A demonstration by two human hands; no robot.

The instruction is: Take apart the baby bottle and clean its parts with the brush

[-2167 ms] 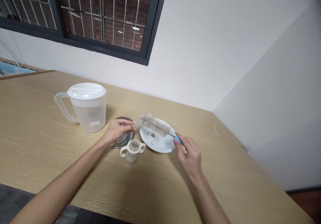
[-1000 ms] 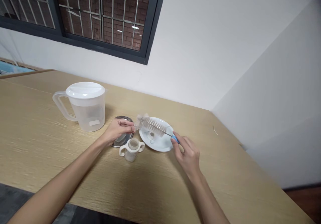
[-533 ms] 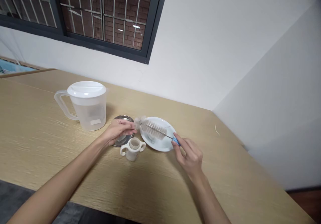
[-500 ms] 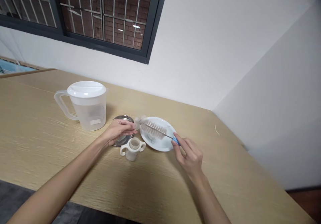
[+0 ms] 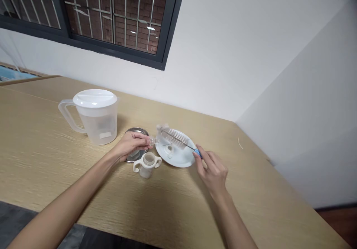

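Note:
A bottle brush with white bristles and a blue handle is held in my right hand, the fingers closed round the handle. Its bristles hover above a white plate. My left hand pinches a small clear, ribbed piece, perhaps a bottle nipple, just left of the brush tip and apart from it. Below that hand, a baby bottle with two cream side handles stands upright and uncapped. A round metal dish lies partly hidden under my left hand.
A lidded translucent pitcher stands at the left. Small clear parts lie on the white plate. A thin pale strip rests on the wooden table at the right. Behind are a white wall and a barred window.
The brush has drawn back up and right, away from the clear piece in my left hand. My right hand has shifted slightly right; the left hand has stayed nearly still.

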